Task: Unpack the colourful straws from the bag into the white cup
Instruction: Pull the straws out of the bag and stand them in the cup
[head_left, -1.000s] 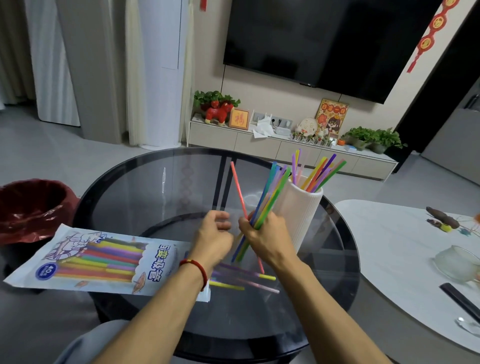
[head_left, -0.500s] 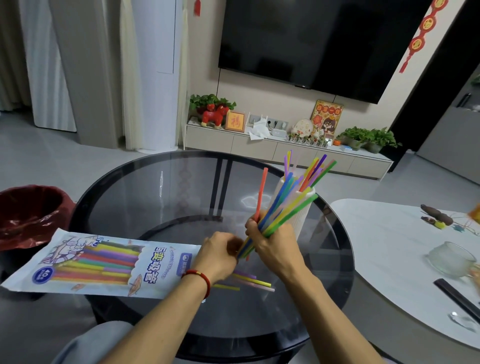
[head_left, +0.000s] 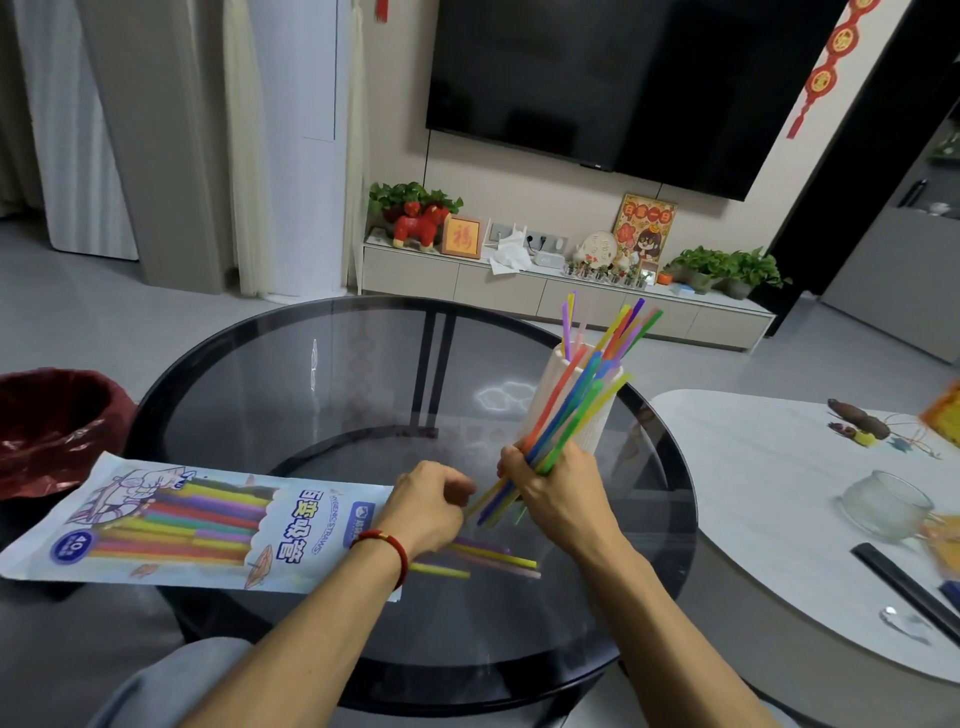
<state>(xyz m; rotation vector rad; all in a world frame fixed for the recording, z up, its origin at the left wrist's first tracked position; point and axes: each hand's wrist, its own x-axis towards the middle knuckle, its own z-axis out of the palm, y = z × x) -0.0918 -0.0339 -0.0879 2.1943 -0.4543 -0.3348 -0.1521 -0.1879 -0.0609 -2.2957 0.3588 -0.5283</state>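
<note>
**Straws partway into the cup**

The right hand grips a bundle of straws, fingers curled round its middle, the tops leaning against the front of the white cup and the lower ends poking out below the fist. The left hand sits just beside it with fingers curled in; whether it pinches a straw end I cannot tell, as the fingertips are hidden and blurred.

As I judge it, the job is somewhere in the middle. Some straws already stand in the cup, about seven or eight tips showing above the rim. The held bundle looks like roughly eight to ten, too tightly packed to count exactly. About four loose straws lie flat on the glass table, near the mouth of the bag. The bag lies flat on the table's left edge, and coloured strips show through its window, though these may be printed or real; I cannot tell.

One cup, one bag, two hands at work. Left to do: the bundle, the loose ones, and whatever the bag holds.
</note>
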